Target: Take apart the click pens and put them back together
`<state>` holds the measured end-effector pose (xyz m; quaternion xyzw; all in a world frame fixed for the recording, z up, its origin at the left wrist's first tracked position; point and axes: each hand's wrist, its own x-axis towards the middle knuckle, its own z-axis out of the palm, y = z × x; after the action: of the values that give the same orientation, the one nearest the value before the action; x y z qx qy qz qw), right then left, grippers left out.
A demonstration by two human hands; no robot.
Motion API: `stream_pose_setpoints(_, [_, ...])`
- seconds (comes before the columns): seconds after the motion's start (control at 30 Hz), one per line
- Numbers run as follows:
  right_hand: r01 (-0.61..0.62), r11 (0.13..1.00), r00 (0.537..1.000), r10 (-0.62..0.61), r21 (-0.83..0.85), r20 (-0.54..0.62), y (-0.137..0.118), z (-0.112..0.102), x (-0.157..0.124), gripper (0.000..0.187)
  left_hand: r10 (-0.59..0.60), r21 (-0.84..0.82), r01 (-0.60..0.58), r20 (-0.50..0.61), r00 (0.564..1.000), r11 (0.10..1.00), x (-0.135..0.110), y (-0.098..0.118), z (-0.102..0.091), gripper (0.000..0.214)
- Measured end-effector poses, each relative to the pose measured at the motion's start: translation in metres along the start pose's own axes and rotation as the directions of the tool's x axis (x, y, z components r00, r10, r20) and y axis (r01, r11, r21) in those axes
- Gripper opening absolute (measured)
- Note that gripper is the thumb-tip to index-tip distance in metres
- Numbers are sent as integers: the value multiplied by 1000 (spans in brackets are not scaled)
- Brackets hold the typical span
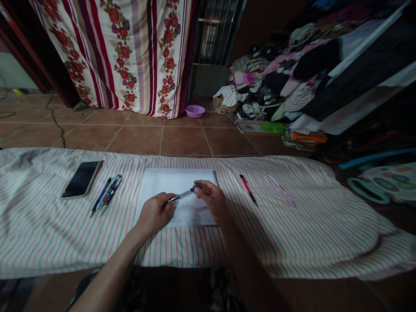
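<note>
Forearms (121,255) in close, I've got left hand (156,212) and right hand (212,200) each pinching one end of the clear-barrelled pen (183,193) over the spiral notebook (172,178): two-handed handling, I'd judge, needing steady grip next.

Floor (185,141): brown tiles, pale joints. Rear: floral striped curtain (139,56), hanging left of a metal grille (216,37). Right: clothes heap (282,80). Lighting: dim.

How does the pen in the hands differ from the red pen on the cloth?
The held pen looks black and pale; the red pen is red with black ends. The held pen is between the left hand and right hand; the red pen lies on the cloth. Both are slim.
</note>
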<state>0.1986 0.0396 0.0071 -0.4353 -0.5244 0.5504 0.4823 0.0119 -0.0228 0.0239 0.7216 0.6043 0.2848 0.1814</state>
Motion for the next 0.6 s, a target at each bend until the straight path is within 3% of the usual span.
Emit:
stream_pose_setpoints(0.3, [-27,997,1000,28,69,-12,-1,1,-1,32,14,-21,-15,-44,999,1000,0,-5,3,22])
stream_pose_setpoints(0.6, [-65,996,998,64,59,21,-4,-1,-2,28,15,80,-7,-102,995,997,-1,-3,3,25])
